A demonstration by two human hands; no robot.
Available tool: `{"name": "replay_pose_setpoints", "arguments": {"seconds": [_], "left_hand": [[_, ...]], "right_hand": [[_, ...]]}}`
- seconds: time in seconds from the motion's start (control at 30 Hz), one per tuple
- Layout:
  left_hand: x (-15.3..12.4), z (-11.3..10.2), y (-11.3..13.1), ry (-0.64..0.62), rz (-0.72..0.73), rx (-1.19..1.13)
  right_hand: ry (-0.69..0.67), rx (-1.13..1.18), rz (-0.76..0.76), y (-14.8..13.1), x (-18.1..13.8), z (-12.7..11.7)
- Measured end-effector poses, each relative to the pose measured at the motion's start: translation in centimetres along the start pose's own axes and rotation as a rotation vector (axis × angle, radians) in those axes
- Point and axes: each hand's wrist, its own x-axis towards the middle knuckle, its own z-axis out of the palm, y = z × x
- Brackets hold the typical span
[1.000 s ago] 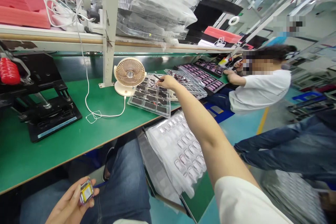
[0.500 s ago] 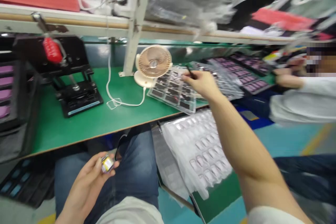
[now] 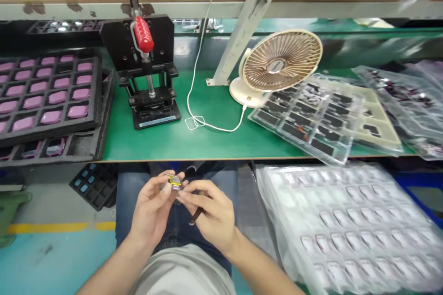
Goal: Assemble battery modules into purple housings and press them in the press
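Both hands meet over my lap, below the green bench (image 3: 221, 140). My left hand (image 3: 152, 209) is closed on a small device (image 3: 173, 181) with a yellow patch on it, held between thumb and fingertips. My right hand (image 3: 209, 209) is closed on thin dark tweezers (image 3: 195, 215), and its fingertips touch the small device from the right. A clear tray (image 3: 304, 117) of dark parts lies on the bench at the right, well beyond both hands.
A black hand press (image 3: 147, 73) with a red handle stands on the bench, left of a small beige fan (image 3: 280, 67) and its white cable. Black foam trays (image 3: 48, 97) with pink parts lie at left. White blister trays (image 3: 349, 226) sit at lower right.
My right hand has drawn back from the clear tray on the bench to my lap and joined the left hand at the small device. The view has swung left and down.
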Motion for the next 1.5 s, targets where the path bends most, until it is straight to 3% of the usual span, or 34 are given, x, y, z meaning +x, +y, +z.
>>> {"name": "replay_pose_setpoints", "arguments": {"seconds": [0.57,0.77,0.93,1.07,1.37,1.5], "left_hand": [[0.1,0.2,-0.7,0.062,0.038,0.074],[0.2,-0.3,-0.6,-0.002,0.010,0.131],[0.6,-0.9,-0.7,-0.055,0.136,0.175],[0.8,-1.5,-1.0,-0.124,0.234,0.210],[1.0,-3.9,-1.6,-0.196,0.273,0.287],[1.1,-5.0,-1.7,-0.300,0.306,0.389]], "right_hand": [[0.026,0.022,0.027,1.5,-0.8,0.4],[-0.015,0.135,0.076,1.5,-0.3,0.4],[-0.044,0.194,0.156,1.0,0.5,0.2],[-0.068,0.185,0.176,1.2,0.6,0.2],[-0.282,0.011,0.278,0.9,1.0,-1.2],[-0.316,0.018,0.329,0.1,1.1,-1.4]]}}
